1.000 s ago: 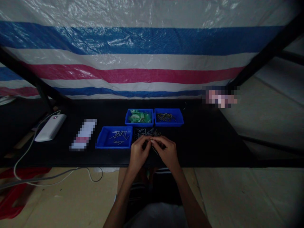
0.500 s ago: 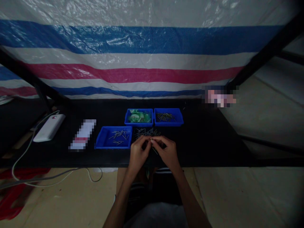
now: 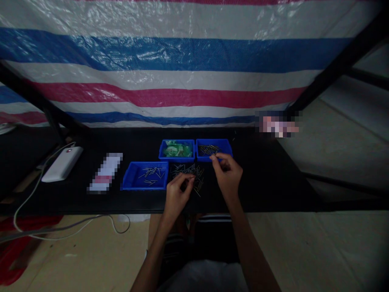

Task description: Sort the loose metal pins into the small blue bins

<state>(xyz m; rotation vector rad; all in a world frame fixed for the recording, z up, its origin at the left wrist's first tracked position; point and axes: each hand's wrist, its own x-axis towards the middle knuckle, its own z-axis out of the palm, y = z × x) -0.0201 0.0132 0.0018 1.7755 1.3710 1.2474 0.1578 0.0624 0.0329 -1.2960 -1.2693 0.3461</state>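
A pile of thin metal pieces, like nails or screws, [image 3: 199, 172] lies loose on the black table. At its near left side, my left hand [image 3: 178, 192] is closed in a pinch; anything between its fingertips is too small to make out. My right hand [image 3: 228, 173] is up at the front edge of the right blue bin [image 3: 226, 148], thumb and forefinger pressed together, their content unclear. Similar brassy pieces [image 3: 209, 149] lie in that bin. Another blue bin [image 3: 130, 175], on the left, holds several silvery pieces [image 3: 153, 172].
A third blue bin [image 3: 161, 156] holds green and whitish plastic bags [image 3: 176, 150]. A white power bank [image 3: 62, 164] with a cable lies on the left, beside a blurred-out flat object [image 3: 106, 172]. A striped tarp [image 3: 182, 52] hangs behind the table [image 3: 267, 178].
My right hand has parted from my left and moved right and forward to the right bin's front edge. My left hand has stayed nearly in place, still pinched. More of the loose pile now shows.
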